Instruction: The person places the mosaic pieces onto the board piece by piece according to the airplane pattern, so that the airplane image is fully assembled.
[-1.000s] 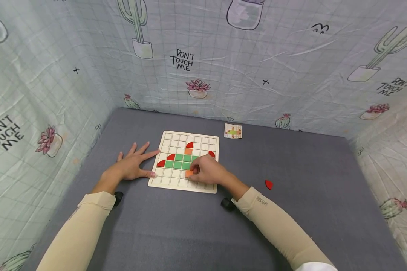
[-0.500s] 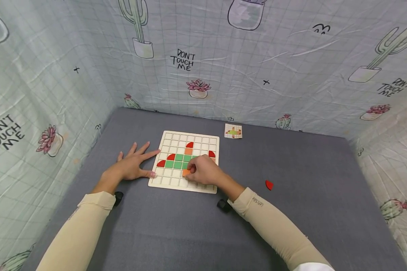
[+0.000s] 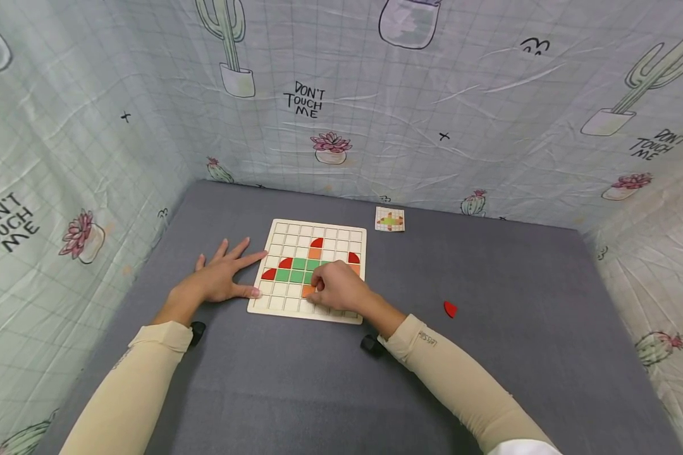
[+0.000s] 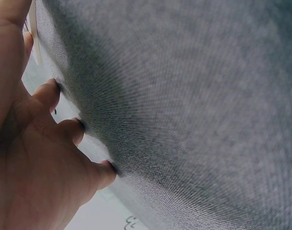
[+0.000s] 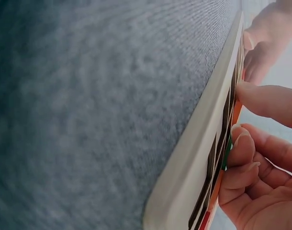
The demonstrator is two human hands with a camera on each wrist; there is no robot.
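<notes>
A cream wooden grid board [image 3: 287,231] lies on the grey mat and carries green squares [image 3: 296,270], orange squares and red quarter-round tiles [image 3: 270,274]. My right hand [image 3: 315,288] rests on the board's near half, its curled fingers pinching an orange square tile [image 3: 307,292] just below the green row. In the right wrist view the fingertips [image 5: 263,100] press that orange tile [image 5: 236,111] against the board [image 5: 194,158]. My left hand [image 3: 243,268] lies flat on the mat with spread fingers touching the board's left edge; the left wrist view shows its fingers [image 4: 45,96] on the mat.
A loose red quarter-round tile [image 3: 449,309] lies on the mat right of my right forearm. A small pattern card [image 3: 389,219] sits beyond the board's far right corner. Cactus-print cloth walls [image 3: 330,107] close in the grey mat [image 3: 296,392] on three sides.
My right hand has slid the orange tile about one cell to the left along the board. The left hand has stayed where it was.
</notes>
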